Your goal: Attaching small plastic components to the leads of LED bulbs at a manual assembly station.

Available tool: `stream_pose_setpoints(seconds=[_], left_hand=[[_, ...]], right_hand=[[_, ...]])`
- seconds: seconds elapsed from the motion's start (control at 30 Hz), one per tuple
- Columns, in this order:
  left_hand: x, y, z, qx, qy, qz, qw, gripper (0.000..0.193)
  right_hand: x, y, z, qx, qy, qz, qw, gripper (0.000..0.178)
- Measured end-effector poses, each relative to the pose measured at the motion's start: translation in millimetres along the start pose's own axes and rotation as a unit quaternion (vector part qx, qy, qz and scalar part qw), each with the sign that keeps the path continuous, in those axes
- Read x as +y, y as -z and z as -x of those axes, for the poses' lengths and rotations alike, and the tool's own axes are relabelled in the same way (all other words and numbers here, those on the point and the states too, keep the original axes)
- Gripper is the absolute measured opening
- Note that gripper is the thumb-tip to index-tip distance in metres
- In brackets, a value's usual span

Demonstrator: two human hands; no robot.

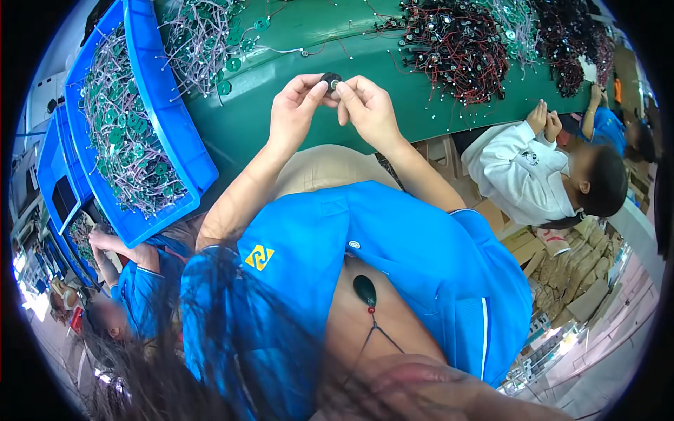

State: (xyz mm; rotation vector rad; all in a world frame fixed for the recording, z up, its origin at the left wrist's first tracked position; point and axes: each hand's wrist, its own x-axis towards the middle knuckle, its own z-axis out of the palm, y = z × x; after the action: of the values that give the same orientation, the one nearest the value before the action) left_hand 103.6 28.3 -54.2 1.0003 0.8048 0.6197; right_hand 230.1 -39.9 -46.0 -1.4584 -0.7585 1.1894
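Over the near edge of the green table, my two hands meet at a small black round part [330, 78]. My left hand [295, 105] pinches it between thumb and fingers from the left. From the other side my right hand [368, 105] closes thumb and fingers at its right edge, where a small pale, shiny spot shows. My fingertips hide much of the part, so its exact kind cannot be made out. Both forearms are raised, with the part held above the table.
A blue bin [200, 175] of green discs with pale wires stands left. More such wired discs [210, 49] lie beside it on the green table [281, 63]. Red-and-black wired parts [456, 56] are heaped right. People work nearby, one in a white top [509, 165].
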Motion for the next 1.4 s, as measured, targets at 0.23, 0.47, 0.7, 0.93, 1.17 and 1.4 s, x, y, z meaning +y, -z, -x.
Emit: stream_pose_setpoints(seconds=[0.23, 0.47, 0.7, 0.93, 1.17, 1.4], left_hand=[[0, -2, 8, -0.021, -0.054, -0.003, 0.998, 0.018], [4, 6, 12, -0.050, -0.035, -0.051, 0.997, 0.018], [4, 4, 9, -0.050, -0.026, -0.026, 0.998, 0.015], [0, -4, 6, 0.011, 0.002, -0.050, 0.999, 0.013], [-7, -6, -1, 0.032, 0.025, -0.059, 0.997, 0.011], [-16, -20, -16, -0.027, 0.067, -0.040, 0.997, 0.009]], right_hand=[[-1, -5, 11, 0.013, 0.027, -0.029, 0.999, 0.021], [-14, 19, 2, -0.146, -0.091, 0.069, 0.983, 0.028], [-12, 14, 7, -0.117, -0.068, 0.141, 0.981, 0.031], [-16, 12, 8, -0.113, -0.040, 0.277, 0.953, 0.029], [-6, 13, 11, -0.019, 0.086, 0.390, 0.917, 0.024], [7, 32, 5, -0.023, 0.010, 0.303, 0.953, 0.026]])
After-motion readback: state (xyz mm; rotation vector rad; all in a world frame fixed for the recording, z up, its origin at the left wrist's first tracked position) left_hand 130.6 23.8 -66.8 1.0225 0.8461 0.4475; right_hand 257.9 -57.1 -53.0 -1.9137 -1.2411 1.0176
